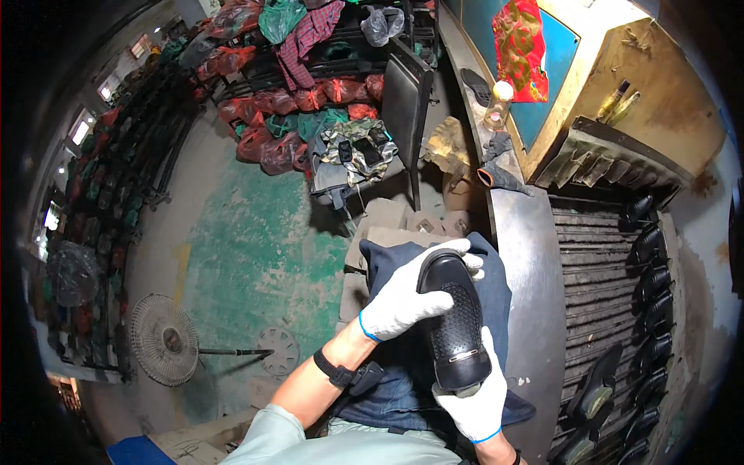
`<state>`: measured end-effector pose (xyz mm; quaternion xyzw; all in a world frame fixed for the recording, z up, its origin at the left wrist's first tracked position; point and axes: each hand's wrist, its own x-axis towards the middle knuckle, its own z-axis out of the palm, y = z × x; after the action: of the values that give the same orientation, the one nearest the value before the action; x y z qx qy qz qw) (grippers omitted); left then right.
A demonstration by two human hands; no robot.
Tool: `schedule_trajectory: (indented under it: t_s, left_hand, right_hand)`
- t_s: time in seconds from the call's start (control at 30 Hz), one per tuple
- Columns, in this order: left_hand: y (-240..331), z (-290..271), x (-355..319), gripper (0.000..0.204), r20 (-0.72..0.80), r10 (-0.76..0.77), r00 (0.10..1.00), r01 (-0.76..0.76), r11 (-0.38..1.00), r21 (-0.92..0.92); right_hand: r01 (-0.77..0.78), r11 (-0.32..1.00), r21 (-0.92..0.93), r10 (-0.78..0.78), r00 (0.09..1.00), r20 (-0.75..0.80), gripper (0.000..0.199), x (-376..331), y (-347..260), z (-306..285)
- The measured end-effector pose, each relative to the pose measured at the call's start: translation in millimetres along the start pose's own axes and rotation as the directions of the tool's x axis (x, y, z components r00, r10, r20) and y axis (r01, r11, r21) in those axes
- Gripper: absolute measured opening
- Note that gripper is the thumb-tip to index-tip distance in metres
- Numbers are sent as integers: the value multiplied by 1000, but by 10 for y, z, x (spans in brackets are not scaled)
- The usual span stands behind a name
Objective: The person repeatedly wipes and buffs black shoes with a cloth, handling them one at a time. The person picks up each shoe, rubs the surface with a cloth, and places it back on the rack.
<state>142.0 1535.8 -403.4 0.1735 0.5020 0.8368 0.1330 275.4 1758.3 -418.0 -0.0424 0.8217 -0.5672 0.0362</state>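
Over my lap I hold a black shoe [456, 329] with a woven-looking or perforated top and a small shiny metal bar across it. My left hand [403, 298], in a white glove with a blue cuff, is closed round the far end, thumb lying on top. At the near end, my right hand [477, 399], gloved the same way, grips from below and the right side. The shoe's underside is hidden. Dark blue cloth [387, 387] covers my lap beneath it.
At right, a metal ledge [528, 287] borders a slatted conveyor [593, 271] carrying several black shoes [649, 248]. A machine housing [620, 85] rises ahead right, with a bottle [498, 107] beside it. A standing fan [164, 339], a chair [404, 105] and racks of bagged goods [287, 101] stand around.
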Motion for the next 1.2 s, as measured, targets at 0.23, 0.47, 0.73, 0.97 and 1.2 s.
schedule_trajectory:
  t_s: [0.23,0.47,0.73,0.97,1.2]
  left_hand:
    - [-29,57,-5,87,-162,-77,984,50,984,-168]
    - [60,9,-17,75,-355,25,935,78,959,273]
    - [76,-21,-70,51,-441,89,893,79,934,349]
    - [-152,-391,-136,34,-636,-33,771,-86,984,-156]
    - [-298,30,-369,39,-612,-155,776,-163,888,-431]
  right_hand:
    - [-24,1000,-10,24,1000,-2,118,68,-8,58]
    - [39,999,-21,-40,999,-27,119,168,24,141]
    - [29,998,58,-31,999,40,115,180,-24,160]
    - [-434,312,845,276,893,356,65,76,527,73]
    - [-432,129,893,86,902,423,63,242,463,232]
